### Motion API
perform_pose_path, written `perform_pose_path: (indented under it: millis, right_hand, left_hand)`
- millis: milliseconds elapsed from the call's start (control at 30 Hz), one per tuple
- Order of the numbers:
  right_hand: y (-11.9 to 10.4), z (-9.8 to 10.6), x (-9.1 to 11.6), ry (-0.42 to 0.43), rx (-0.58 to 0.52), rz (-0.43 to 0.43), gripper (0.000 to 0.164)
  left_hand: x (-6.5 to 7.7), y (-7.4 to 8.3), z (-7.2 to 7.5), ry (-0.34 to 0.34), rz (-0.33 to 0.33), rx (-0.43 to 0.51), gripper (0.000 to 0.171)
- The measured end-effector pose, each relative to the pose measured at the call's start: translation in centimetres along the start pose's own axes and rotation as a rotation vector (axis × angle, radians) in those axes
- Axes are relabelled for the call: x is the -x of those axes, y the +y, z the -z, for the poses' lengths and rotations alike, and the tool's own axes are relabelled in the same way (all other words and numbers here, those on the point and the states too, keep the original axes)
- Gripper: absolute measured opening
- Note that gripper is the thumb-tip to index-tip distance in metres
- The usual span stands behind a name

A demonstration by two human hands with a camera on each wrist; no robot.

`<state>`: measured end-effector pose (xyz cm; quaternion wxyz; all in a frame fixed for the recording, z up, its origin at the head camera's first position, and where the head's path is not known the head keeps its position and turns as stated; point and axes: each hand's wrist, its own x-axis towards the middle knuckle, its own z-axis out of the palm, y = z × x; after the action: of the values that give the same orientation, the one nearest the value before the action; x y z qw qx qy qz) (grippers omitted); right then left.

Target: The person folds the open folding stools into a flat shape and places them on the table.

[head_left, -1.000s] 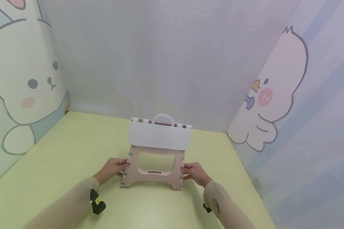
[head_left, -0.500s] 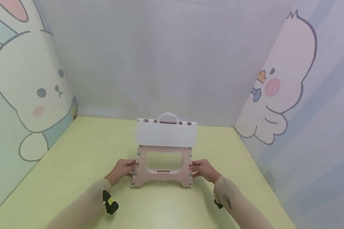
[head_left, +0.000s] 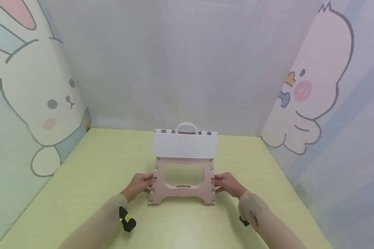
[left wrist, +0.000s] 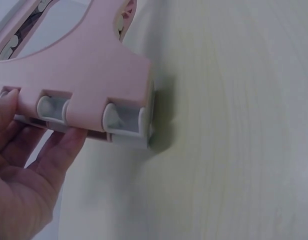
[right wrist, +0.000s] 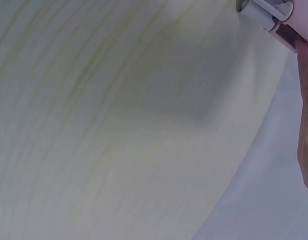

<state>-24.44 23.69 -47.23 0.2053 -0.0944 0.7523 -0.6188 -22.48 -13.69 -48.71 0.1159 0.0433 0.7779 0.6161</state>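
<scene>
A folding stool (head_left: 184, 145) with a white textured top panel and a pink leg panel (head_left: 160, 188) stands on the table in the head view. A white loop handle shows at its top edge, and an oval opening pierces the leg panel. My left hand (head_left: 139, 185) grips the left hinged edge, thumb on the front and fingers behind. The left wrist view shows that hand (left wrist: 31, 180) pinching the pink panel (left wrist: 106, 70) near its white hinge pieces. On the opposite edge my right hand (head_left: 230, 184) holds the stool; the right wrist view catches only part of it (right wrist: 306, 120).
The pale yellow-green table (head_left: 99, 162) reaches back to a plain grey curtain (head_left: 174, 69). Side curtains carry a rabbit drawing (head_left: 40, 103) on the left and a bird drawing (head_left: 318, 79) on the right. A black strap device (head_left: 127, 221) is on the left sleeve.
The whole head view has shifted, so stool, hands and background all appear further right. Both hands keep the same hold, and the stool's shape looks unchanged.
</scene>
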Motion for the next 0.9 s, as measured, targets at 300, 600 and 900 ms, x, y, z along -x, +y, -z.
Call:
perform_pose_path:
  millis: [300,600,900]
  right_hand:
    - [-0.01,0.17,-0.02,-0.009,0.012,-0.021,0.037]
    - [0.11,0.43,-0.1,-0.029,0.007,-0.021,0.038]
    - [0.13,0.15,-0.09,-0.038,0.006,-0.025,0.036]
  left_hand:
    - [-0.18,-0.26,0.1,-0.027,-0.023,0.012,0.034]
    - [-0.22,-0.23,-0.13,-0.009,-0.011,0.021,0.032]
    - [-0.02,-0.06,-0.13,0.009,0.031,-0.009,0.032]
